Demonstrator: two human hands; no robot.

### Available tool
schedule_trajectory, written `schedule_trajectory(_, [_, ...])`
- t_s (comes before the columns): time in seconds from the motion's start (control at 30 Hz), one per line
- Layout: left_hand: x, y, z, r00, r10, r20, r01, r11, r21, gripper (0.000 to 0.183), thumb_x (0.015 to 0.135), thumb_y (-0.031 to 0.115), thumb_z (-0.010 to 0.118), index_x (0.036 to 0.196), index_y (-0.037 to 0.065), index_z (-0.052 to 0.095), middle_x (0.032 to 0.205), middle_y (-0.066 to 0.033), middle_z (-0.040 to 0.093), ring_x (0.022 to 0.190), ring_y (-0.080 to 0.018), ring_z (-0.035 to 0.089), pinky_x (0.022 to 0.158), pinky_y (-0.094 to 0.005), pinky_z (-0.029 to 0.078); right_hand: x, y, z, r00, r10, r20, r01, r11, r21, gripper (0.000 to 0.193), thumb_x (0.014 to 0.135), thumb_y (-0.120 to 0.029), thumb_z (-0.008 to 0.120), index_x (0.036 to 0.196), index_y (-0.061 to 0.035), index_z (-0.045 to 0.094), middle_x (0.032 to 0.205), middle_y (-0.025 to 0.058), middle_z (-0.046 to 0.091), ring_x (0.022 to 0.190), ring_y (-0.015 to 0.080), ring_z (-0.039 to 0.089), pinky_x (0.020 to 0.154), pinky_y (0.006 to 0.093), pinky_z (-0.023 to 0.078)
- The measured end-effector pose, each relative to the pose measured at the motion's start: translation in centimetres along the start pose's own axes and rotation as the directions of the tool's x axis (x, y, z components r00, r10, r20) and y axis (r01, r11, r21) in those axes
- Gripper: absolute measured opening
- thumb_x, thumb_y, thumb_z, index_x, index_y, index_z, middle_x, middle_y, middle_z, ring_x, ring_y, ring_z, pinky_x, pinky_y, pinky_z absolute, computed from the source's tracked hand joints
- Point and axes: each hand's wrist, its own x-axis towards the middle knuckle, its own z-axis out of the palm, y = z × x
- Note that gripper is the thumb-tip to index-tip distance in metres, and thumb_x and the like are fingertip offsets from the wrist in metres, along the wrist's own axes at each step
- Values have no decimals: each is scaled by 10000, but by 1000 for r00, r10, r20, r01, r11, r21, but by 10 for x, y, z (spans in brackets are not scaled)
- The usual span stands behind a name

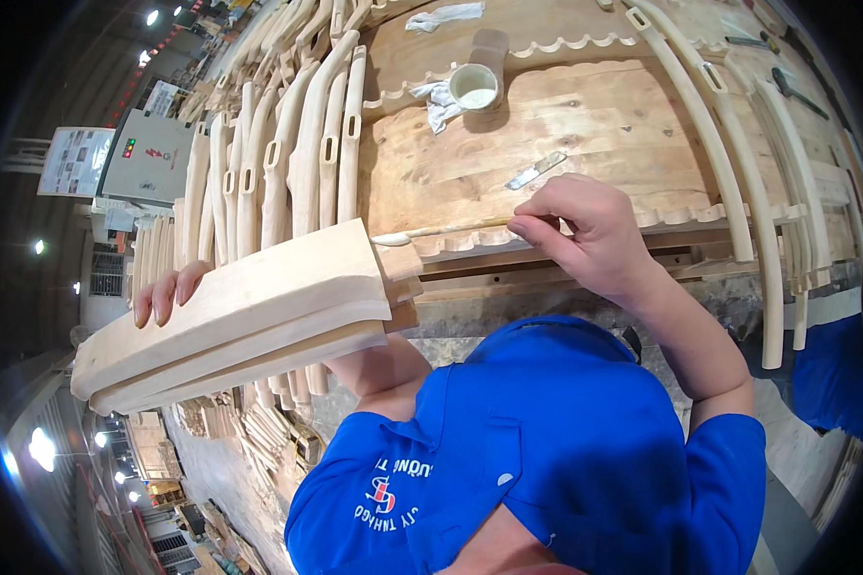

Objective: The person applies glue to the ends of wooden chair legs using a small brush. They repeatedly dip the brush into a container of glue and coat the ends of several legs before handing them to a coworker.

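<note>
My left hand is wrapped round a stack of several pale wooden boards, its fingertips curling over the far edge and the forearm passing beneath. Narrower tenons stick out of the boards' right ends. My right hand pinches a thin wooden stick between thumb and fingers. White paste coats the stick's left tip, which lies at the topmost board's tenon; whether it touches is hard to see. Beyond, on the wooden worktable, stand a cup of whitish paste and a putty knife.
Slotted curved wooden legs lean close together at the table's left. Long curved rails lie across its right side, with a hammer beyond. Scalloped strips cross the table. A white rag touches the cup. A grey control box stands far left.
</note>
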Motion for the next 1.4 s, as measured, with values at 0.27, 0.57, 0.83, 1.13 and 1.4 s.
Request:
schedule_trajectory(0.27, [6, -6, 3, 999, -9, -50, 10, 1000, 18, 159, 925, 313, 526, 1008, 250, 645, 980, 11, 630, 947, -147, 490, 913, -263, 376, -6, 0, -11, 999, -31, 28, 31, 999, 10, 131, 774, -143, 690, 697, -58, 626, 627, 56, 584, 567, 207, 542, 527, 311, 422])
schedule_trajectory(0.57, [-4, 7, -17, 997, 83, 9, -83, 988, 133, 197, 916, 361, 539, 1068, 255, 607, 1005, -1, 616, 991, -130, 485, 945, -259, 340, -16, 0, -19, 993, 80, 88, -89, 990, 109, 136, 770, -177, 698, 736, -54, 650, 627, 64, 578, 569, 195, 542, 534, 307, 420])
schedule_trajectory(0.83, [5, -4, -5, 995, 60, 84, -72, 988, 139, 208, 899, 363, 577, 1081, 265, 598, 1051, -1, 599, 1000, -138, 474, 969, -255, 323, -8, 8, 3, 991, 113, 65, -113, 994, -6, 169, 796, -220, 662, 730, -67, 626, 633, 79, 576, 578, 225, 550, 537, 336, 434])
schedule_trajectory(1.13, [-2, 8, -9, 998, 59, 31, -63, 989, 134, 208, 899, 369, 569, 1077, 267, 600, 1058, 2, 605, 1022, -112, 475, 960, -247, 318, -14, 7, 9, 998, 31, 59, -29, 998, -49, 148, 786, -156, 678, 712, -47, 611, 607, 73, 550, 554, 204, 514, 514, 312, 403])
schedule_trajectory(1.4, [1, -1, -3, 998, 59, -11, -57, 986, 155, 245, 853, 356, 632, 1082, 282, 584, 1077, 7, 606, 1038, -115, 463, 968, -269, 310, -22, 10, -1, 998, -39, 41, 40, 999, -18, 126, 763, -128, 698, 709, -47, 619, 600, 61, 544, 544, 187, 503, 506, 299, 390])
